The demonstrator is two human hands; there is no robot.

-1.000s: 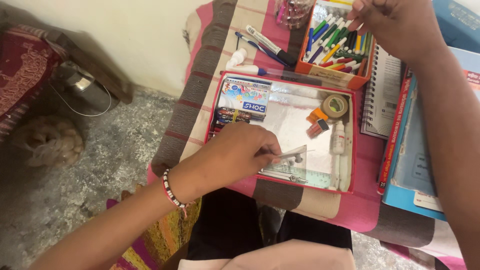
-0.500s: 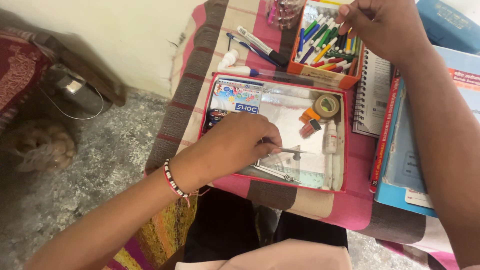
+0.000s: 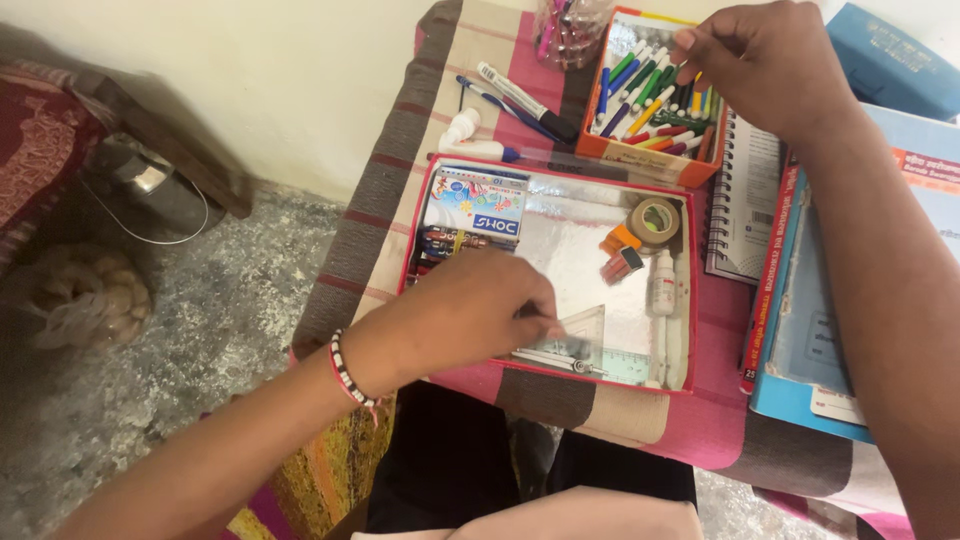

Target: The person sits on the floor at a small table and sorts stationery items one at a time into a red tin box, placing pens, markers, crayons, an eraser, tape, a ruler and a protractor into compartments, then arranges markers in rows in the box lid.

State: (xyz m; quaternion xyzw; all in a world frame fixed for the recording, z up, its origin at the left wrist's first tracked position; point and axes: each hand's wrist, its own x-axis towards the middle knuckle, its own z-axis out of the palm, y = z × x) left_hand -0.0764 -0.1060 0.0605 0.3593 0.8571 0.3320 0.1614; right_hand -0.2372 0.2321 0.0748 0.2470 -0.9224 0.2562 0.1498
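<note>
A clear plastic set square point(image 3: 585, 325) is pinched at its edge by the closed fingertips of the left hand point(image 3: 450, 320), low in the red-rimmed tray point(image 3: 690, 300) at the middle of the frame. A clear ruler point(image 3: 610, 365) is seen just below it. Further up in the tray, a tape roll point(image 3: 655, 220) and a small white bottle point(image 3: 663, 285) are lying. At the upper right, the right hand point(image 3: 765, 60) is curled over the orange box of markers point(image 3: 650, 95), fingertips among the pens; whether one is gripped cannot be told.
</note>
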